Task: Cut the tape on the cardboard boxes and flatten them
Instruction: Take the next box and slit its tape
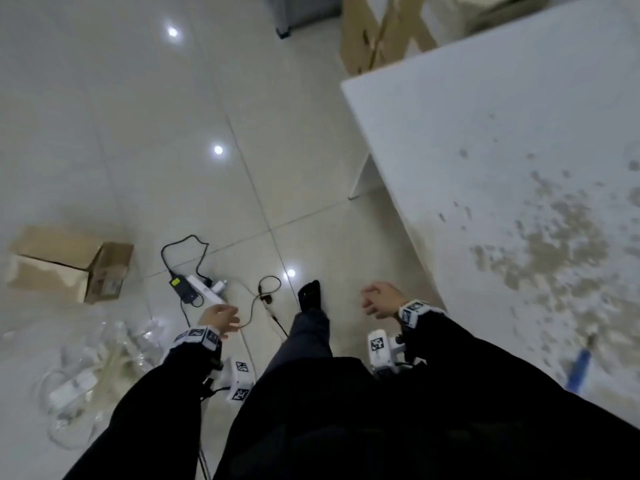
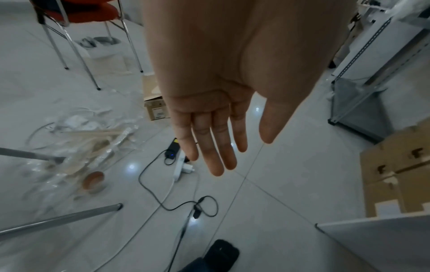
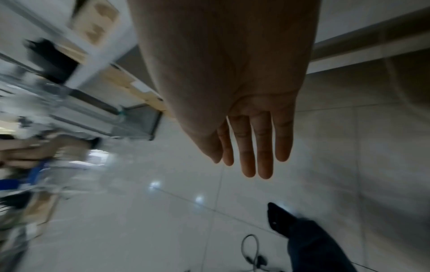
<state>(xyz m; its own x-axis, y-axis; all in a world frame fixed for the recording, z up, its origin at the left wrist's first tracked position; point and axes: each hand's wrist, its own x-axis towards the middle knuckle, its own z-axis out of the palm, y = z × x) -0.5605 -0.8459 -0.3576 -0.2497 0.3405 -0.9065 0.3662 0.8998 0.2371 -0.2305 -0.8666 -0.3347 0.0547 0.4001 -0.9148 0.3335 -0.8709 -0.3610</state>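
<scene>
Cardboard box (image 1: pixel 71 263) aside; hands empty, outstretched.

Dim, cool and grainy throughout. Small white glare spots from overhead lamps on the glossy floor tiles (image 1: pixel 194 140). Heavy motion smear at the left of the right wrist view. Soft, bent edges everywhere; both palms close, underlit, slightly unsharp.
</scene>
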